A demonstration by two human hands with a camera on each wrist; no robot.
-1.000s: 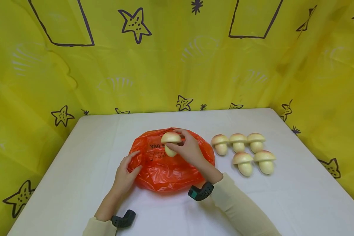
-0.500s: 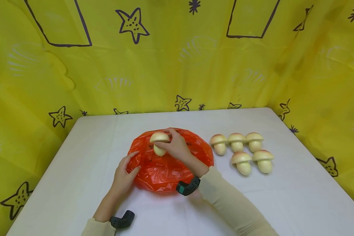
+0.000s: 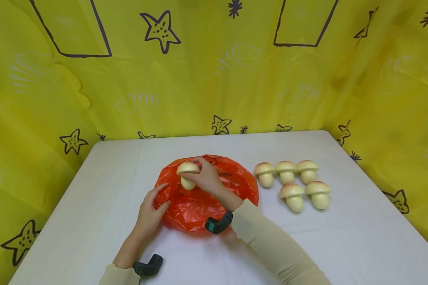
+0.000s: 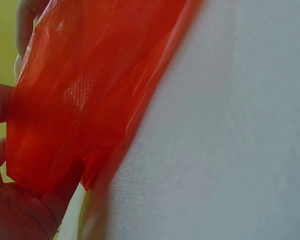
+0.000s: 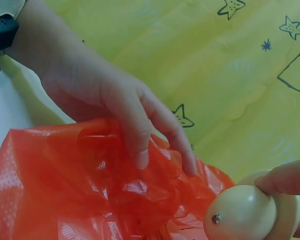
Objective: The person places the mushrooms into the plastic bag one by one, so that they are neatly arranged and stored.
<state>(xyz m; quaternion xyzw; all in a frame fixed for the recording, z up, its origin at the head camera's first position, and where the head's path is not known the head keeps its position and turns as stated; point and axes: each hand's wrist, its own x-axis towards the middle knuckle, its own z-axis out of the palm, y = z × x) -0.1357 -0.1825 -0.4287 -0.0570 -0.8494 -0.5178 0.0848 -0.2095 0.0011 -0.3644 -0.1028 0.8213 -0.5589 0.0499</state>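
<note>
A red plastic bag (image 3: 207, 209) with dark print lies spread on the white table, its mouth facing up. My left hand (image 3: 149, 211) holds the bag's left rim, thumb and fingertips hooked over the edge; in the left wrist view the red film hides part of the thumb. Above the bag's mouth my right hand (image 3: 207, 176) pinches a toy mushroom (image 3: 188, 183) with a pale stem and pink-tinged cap. The right wrist view shows this mushroom's round stem end (image 5: 240, 212) with a small dark mark, close to the bag's rim.
Several matching toy mushrooms (image 3: 294, 197) lie in two rows on the table (image 3: 346, 245) to the right of the bag. A yellow curtain (image 3: 199, 87) with dark star drawings hangs behind the table and along both sides.
My right hand has carried the mushroom leftward across the bag's mouth, toward my left hand. The left hand keeps its place at the rim.
</note>
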